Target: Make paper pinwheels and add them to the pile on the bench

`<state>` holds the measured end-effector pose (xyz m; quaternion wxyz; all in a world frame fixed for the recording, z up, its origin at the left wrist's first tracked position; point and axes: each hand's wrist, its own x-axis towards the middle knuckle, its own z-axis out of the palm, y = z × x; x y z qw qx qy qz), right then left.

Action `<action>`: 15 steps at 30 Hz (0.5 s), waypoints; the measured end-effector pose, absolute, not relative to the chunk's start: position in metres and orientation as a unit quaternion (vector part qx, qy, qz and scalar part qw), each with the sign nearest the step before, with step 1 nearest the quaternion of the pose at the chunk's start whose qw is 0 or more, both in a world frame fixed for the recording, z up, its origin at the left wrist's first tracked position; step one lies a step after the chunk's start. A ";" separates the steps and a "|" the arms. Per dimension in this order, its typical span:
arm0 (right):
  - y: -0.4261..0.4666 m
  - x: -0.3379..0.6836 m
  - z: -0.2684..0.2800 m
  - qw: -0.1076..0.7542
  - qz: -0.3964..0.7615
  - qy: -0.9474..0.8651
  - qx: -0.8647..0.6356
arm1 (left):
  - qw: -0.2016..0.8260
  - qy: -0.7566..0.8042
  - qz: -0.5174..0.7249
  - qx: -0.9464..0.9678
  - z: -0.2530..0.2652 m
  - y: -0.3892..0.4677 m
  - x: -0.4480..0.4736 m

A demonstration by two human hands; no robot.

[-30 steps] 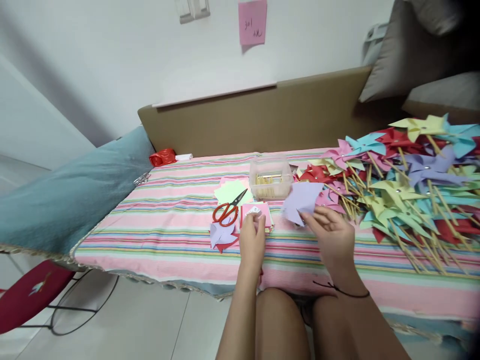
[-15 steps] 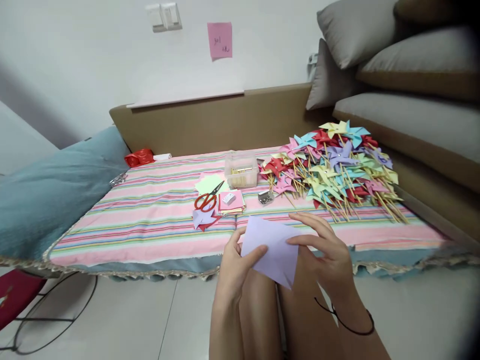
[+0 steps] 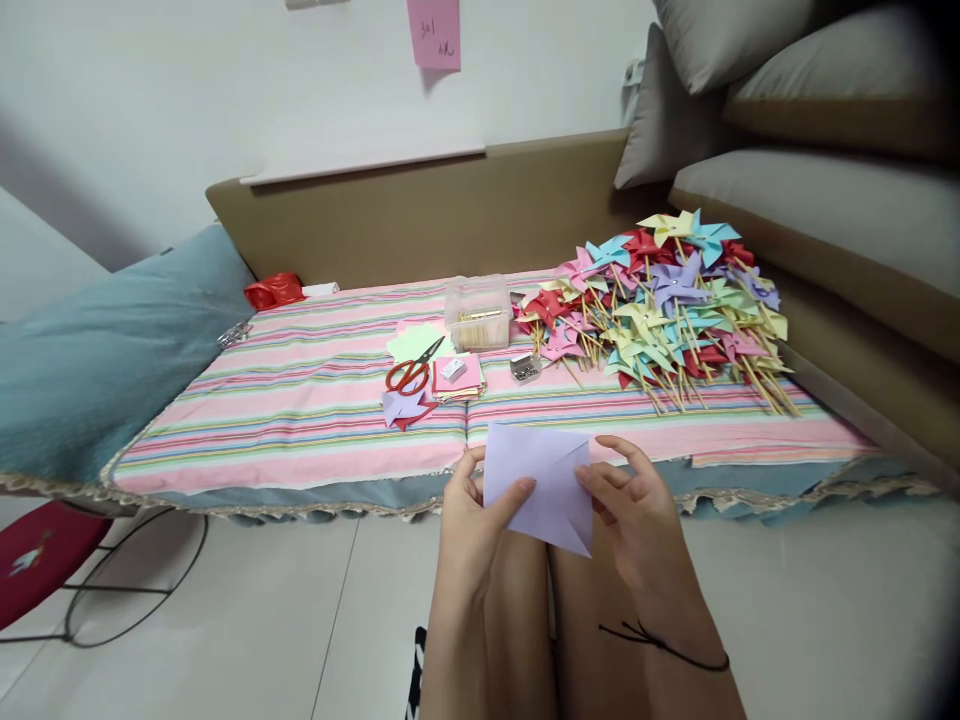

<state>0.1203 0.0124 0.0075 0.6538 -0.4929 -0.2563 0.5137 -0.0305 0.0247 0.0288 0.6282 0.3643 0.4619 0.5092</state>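
A square of lilac paper (image 3: pixel 551 470) with slits running in from its corners is held up above my knees. My left hand (image 3: pixel 480 510) grips its left side, thumb on the front near the middle and fingers behind. On the right edge, my right hand (image 3: pixel 626 500) pinches the paper between thumb and fingers. Beyond the hands, red-handled scissors (image 3: pixel 412 372) lie over cut lilac and red paper pieces (image 3: pixel 405 405). Beside them is a stack of coloured paper squares (image 3: pixel 459 385) with a small white box (image 3: pixel 453 370) on top.
On the striped cloth (image 3: pixel 285 420), a clear plastic box (image 3: pixel 480 312) holds thin sticks, and a small open case (image 3: pixel 525 368) holds metal bits. Finished paper pinwheels (image 3: pixel 675 310) pile up at right. A red plastic bag (image 3: pixel 274 291) lies far left; a red stool (image 3: pixel 45 560) stands at lower left.
My view has tipped downward, so the surroundings sit higher. The lilac paper has turned slightly, and my right fingers have drawn in closer to pinch its right edge.
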 end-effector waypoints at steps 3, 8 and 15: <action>0.009 0.121 0.009 0.660 0.498 -0.262 -0.499 | 0.638 0.463 0.491 0.371 0.030 0.023 -0.032; 0.007 0.120 0.010 0.669 0.496 -0.242 -0.497 | 0.636 0.463 0.484 0.384 0.028 0.021 -0.033; 0.002 0.132 0.002 0.639 0.510 -0.328 -0.474 | 0.598 0.478 0.523 0.374 0.023 0.022 -0.033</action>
